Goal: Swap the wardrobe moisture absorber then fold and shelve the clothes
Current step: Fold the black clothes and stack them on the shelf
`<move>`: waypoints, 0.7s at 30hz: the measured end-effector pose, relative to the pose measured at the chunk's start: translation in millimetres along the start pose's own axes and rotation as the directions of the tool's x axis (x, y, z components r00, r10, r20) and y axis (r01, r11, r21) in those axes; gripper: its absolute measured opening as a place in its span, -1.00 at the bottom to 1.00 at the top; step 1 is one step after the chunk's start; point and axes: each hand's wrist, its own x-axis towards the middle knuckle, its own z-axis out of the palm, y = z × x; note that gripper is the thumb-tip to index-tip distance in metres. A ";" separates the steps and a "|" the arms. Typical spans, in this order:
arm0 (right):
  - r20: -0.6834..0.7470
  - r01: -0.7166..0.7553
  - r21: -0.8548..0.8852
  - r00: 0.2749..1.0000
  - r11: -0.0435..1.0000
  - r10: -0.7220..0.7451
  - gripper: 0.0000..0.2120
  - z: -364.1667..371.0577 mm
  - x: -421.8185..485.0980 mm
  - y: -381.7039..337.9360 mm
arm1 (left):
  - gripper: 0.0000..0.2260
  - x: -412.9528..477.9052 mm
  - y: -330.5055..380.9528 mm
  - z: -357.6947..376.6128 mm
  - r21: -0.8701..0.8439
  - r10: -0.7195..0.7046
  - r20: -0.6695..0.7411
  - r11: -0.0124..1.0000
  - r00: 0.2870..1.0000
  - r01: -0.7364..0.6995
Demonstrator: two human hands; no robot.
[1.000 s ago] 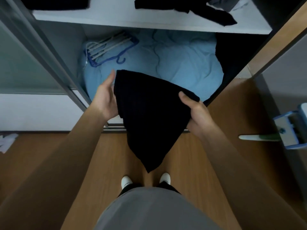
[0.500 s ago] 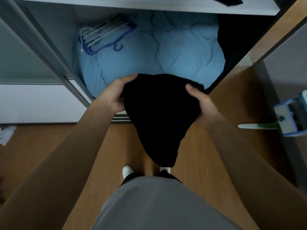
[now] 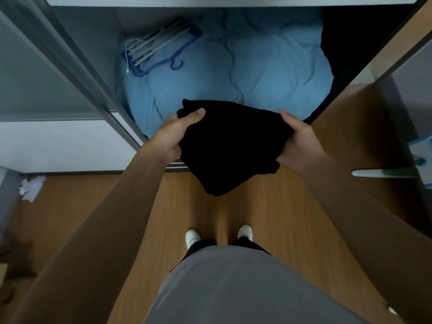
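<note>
A black garment (image 3: 230,146) hangs folded between my two hands in front of the open wardrobe. My left hand (image 3: 174,134) grips its left edge, thumb lying across the top of the cloth. My right hand (image 3: 298,140) grips the right edge, thumb on top and fingers hidden underneath. The lower corner of the cloth droops toward the wooden floor. No moisture absorber shows in this view.
A light blue duvet (image 3: 268,73) fills the wardrobe bottom, with blue and white hangers (image 3: 159,49) lying on it and dark clothing (image 3: 350,43) at the right. A white shelf edge (image 3: 210,1) runs above. A mop head (image 3: 418,160) stands right; crumpled paper (image 3: 31,187) lies left.
The hanging cloth has been gathered shorter and more compact. My left hand went from flat against the edge to gripping it with the thumb over. The view tilted down, hiding the shelf.
</note>
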 end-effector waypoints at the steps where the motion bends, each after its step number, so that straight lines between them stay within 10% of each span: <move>1: 0.007 0.017 -0.005 1.000 1.000 -0.017 -0.59 -1.2 0.2 5.3 | -0.61 1.4 1.1 1.1 -0.029 -0.012 -0.003 1.000 1.000 0.012; 5: -0.075 0.115 -0.285 0.987 0.952 -0.142 -0.69 6.2 1.9 33.5 | -0.66 0.5 -1.6 -0.2 -0.217 -0.065 0.059 0.973 0.996 0.076; 12: 0.017 -0.029 -0.050 0.999 0.998 0.030 -0.62 21.0 10.8 21.4 | -0.59 -2.6 -10.8 -23.4 -0.149 -0.225 -0.106 0.967 0.969 0.208; 16: -0.054 0.065 -0.509 0.993 0.858 -0.107 -0.81 14.1 15.5 45.6 | -0.55 2.3 -7.0 -23.9 -0.243 -0.171 -0.106 0.960 0.979 0.142; 21: -0.076 -0.020 -0.167 0.997 0.986 0.008 -0.76 11.2 22.8 56.2 | -0.52 -5.0 -16.4 -36.9 -0.250 -0.123 0.050 0.959 0.991 0.132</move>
